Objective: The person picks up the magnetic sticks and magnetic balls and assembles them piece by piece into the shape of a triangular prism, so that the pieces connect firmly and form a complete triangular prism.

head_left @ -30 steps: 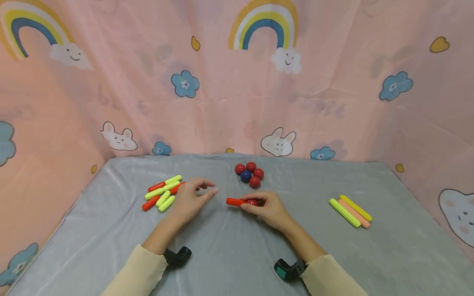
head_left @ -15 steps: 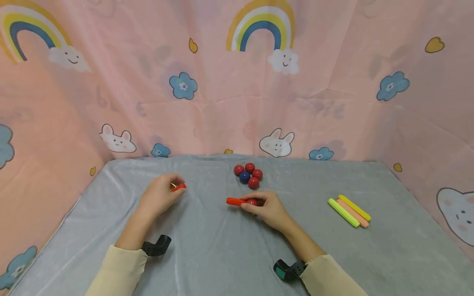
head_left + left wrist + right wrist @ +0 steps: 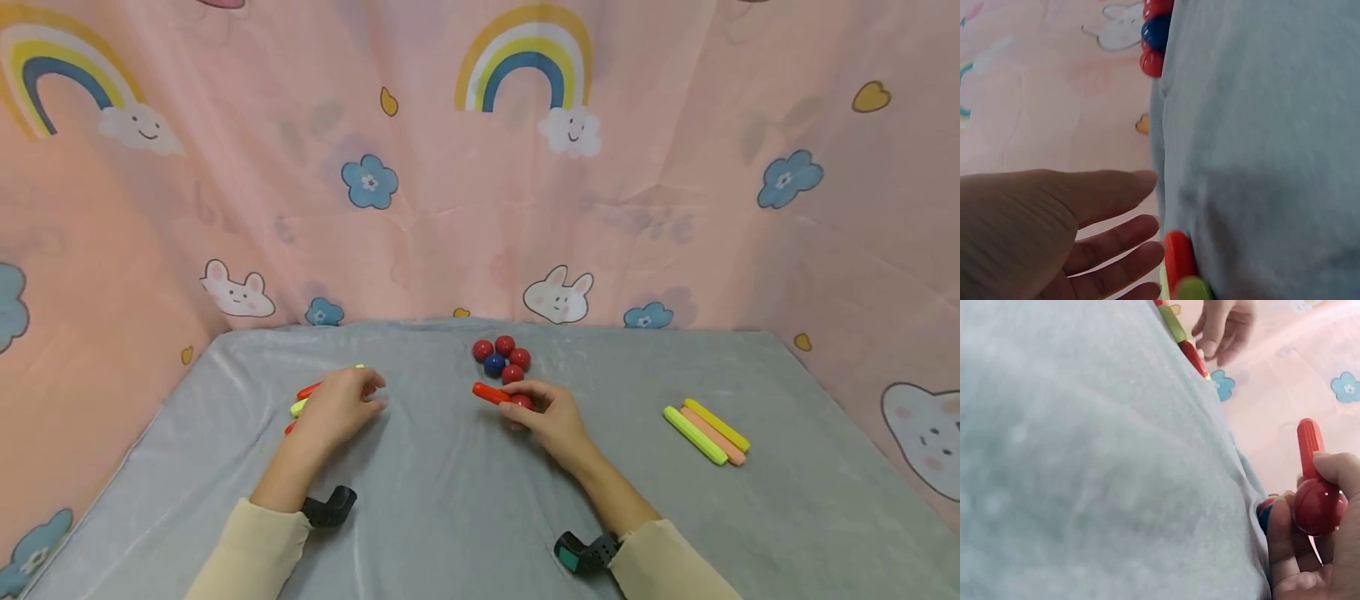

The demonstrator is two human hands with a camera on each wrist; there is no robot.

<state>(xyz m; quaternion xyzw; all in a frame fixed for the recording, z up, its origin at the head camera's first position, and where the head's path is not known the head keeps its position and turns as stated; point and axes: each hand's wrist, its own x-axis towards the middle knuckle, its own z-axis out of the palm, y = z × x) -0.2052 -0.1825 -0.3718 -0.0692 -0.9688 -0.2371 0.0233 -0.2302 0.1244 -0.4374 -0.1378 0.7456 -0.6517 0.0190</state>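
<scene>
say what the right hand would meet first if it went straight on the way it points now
Probably the loose, glossy red round ball nearest the right hand on the grey cloth, just ahead; height is unclear, so the hand might pass above it.

Held stick (image 3: 489, 393) and ball (image 3: 1320, 507) are red, cloth (image 3: 450, 500) grey, curtain (image 3: 450, 242) rainbow-printed pink.

Place: a nook with cloth walls, dressed like a little kid's playroom; home or studio, I can't tell from here | Walls: pink curtain (image 3: 450, 237) at the back and both sides, with rainbows (image 3: 524, 37), smiley clouds (image 3: 570, 133), bunny faces (image 3: 558, 297), blue flowers (image 3: 370, 182) | Table: soft gray tablecloth (image 3: 450, 500), reaching back to the curtain
</scene>
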